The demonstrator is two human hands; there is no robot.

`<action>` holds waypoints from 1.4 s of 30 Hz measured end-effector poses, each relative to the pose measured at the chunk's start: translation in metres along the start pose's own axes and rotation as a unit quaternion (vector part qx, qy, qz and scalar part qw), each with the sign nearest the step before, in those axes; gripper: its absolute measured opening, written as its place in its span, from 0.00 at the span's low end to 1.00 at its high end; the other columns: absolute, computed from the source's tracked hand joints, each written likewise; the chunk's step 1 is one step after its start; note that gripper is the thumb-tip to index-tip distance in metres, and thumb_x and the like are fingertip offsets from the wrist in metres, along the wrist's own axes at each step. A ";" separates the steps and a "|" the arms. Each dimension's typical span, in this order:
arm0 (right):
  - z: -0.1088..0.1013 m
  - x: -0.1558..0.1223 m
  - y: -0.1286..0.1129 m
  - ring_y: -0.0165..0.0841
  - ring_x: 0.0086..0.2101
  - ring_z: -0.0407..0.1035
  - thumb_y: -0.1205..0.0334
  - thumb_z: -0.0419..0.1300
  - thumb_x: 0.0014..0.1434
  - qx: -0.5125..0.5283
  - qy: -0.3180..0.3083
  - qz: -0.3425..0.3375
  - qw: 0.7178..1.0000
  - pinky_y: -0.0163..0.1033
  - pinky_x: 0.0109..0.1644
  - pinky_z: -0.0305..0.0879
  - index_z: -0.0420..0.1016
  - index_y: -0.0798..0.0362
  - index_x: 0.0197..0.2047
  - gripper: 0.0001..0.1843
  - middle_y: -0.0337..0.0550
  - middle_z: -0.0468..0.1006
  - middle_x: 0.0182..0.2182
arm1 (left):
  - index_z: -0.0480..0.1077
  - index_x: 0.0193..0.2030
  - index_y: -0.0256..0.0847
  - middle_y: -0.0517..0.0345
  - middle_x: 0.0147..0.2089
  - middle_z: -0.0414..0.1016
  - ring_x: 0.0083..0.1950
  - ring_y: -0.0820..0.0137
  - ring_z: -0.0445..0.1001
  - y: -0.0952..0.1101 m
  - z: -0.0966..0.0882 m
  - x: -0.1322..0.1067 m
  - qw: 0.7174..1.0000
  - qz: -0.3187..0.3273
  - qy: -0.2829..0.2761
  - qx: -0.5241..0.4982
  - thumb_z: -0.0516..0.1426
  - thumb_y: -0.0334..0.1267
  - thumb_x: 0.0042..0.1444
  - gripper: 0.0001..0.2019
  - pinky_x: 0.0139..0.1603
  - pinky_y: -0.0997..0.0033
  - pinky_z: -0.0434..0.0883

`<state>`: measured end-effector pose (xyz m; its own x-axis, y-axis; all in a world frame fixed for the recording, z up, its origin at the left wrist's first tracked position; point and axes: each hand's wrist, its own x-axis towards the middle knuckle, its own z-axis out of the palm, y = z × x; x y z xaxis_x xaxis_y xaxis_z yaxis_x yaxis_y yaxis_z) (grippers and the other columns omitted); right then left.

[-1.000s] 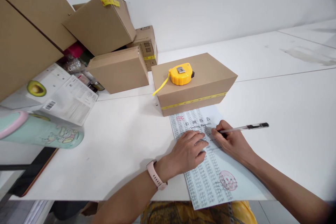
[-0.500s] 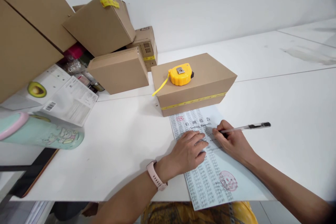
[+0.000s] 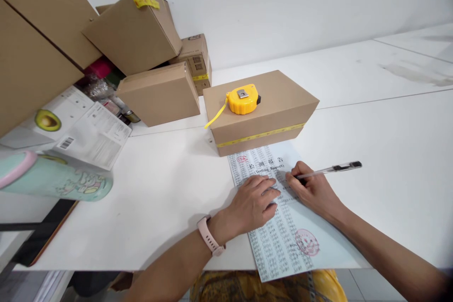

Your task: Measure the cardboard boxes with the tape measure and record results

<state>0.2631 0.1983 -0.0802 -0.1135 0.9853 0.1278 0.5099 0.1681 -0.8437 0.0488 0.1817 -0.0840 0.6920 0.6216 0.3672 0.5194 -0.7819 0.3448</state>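
A printed report sheet (image 3: 283, 236) with a red stamp lies at the near edge of the white table (image 3: 170, 198). My left hand (image 3: 253, 205) rests flat on it, fingers stretched out, a pink watch on the wrist. My right hand (image 3: 313, 188) is closed on a clear pen (image 3: 331, 169) whose tip touches the sheet. Just behind the sheet stands a cardboard box (image 3: 260, 111) with a yellow tape measure (image 3: 242, 100) on top; its yellow tape runs along the box's front face.
Several cardboard boxes (image 3: 141, 33) are piled at the back left, with printed leaflets (image 3: 92, 134) below them. A mint-green bottle (image 3: 53, 177) lies at the left edge, above a dark tablet-like slab (image 3: 46, 236). The table's right side is bare white surface.
The pen in my right hand has shifted very slightly. My left hand stays flat on the sheet.
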 end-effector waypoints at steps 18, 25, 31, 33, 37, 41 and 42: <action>-0.001 0.002 -0.004 0.28 0.21 0.52 0.52 0.58 0.62 0.002 0.008 0.019 1.000 0.37 0.23 0.49 0.59 0.47 0.26 0.16 0.31 0.58 0.19 | 0.75 0.49 0.35 0.44 0.58 0.77 0.61 0.56 0.72 -0.001 0.002 0.000 1.000 0.006 0.013 0.004 0.54 0.35 0.65 0.11 0.65 0.53 0.70; 0.000 0.002 -0.003 0.28 0.21 0.52 0.54 0.59 0.61 0.000 0.014 0.029 0.999 0.36 0.23 0.49 0.59 0.47 0.27 0.15 0.31 0.58 0.18 | 0.74 0.50 0.37 0.44 0.59 0.77 0.63 0.56 0.71 0.000 0.000 0.000 1.000 0.001 -0.002 0.002 0.53 0.35 0.65 0.11 0.64 0.51 0.71; -0.001 0.002 -0.003 0.28 0.21 0.52 0.55 0.59 0.61 0.002 0.022 0.028 0.999 0.36 0.23 0.49 0.60 0.47 0.27 0.15 0.31 0.58 0.18 | 0.74 0.50 0.38 0.44 0.59 0.76 0.63 0.56 0.71 0.000 0.001 0.001 1.000 -0.003 -0.007 0.002 0.52 0.35 0.66 0.11 0.64 0.49 0.71; -0.001 0.002 -0.004 0.28 0.21 0.52 0.55 0.59 0.61 -0.001 0.021 0.023 1.000 0.36 0.23 0.49 0.59 0.47 0.26 0.15 0.31 0.57 0.18 | 0.74 0.49 0.38 0.44 0.59 0.76 0.63 0.56 0.71 0.000 0.002 0.001 1.000 -0.004 -0.007 0.003 0.52 0.35 0.66 0.11 0.64 0.49 0.71; -0.001 0.002 -0.005 0.28 0.20 0.52 0.55 0.58 0.61 -0.015 0.018 0.028 0.999 0.36 0.23 0.49 0.59 0.47 0.26 0.15 0.31 0.58 0.18 | 0.74 0.49 0.38 0.45 0.58 0.77 0.62 0.57 0.71 0.000 0.002 0.001 1.000 -0.003 -0.002 0.004 0.53 0.35 0.65 0.11 0.64 0.51 0.71; -0.001 0.002 -0.004 0.29 0.20 0.53 0.55 0.58 0.61 -0.013 0.024 0.031 0.999 0.37 0.23 0.50 0.59 0.47 0.27 0.14 0.31 0.59 0.18 | 0.74 0.49 0.37 0.45 0.59 0.76 0.63 0.56 0.71 0.000 0.002 0.000 1.000 -0.002 -0.001 0.005 0.53 0.35 0.65 0.11 0.64 0.51 0.71; -0.001 0.002 -0.004 0.29 0.20 0.53 0.55 0.58 0.61 -0.012 0.024 0.028 0.999 0.37 0.23 0.50 0.60 0.47 0.27 0.14 0.31 0.59 0.18 | 0.74 0.49 0.37 0.45 0.59 0.76 0.63 0.56 0.71 0.000 0.002 0.000 1.000 -0.003 -0.002 0.005 0.53 0.35 0.65 0.11 0.64 0.50 0.71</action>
<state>0.2621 0.1997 -0.0761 -0.0432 0.9934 0.1062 0.5353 0.1128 -0.8371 0.0499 0.1820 -0.0856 0.6913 0.6256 0.3616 0.5283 -0.7790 0.3377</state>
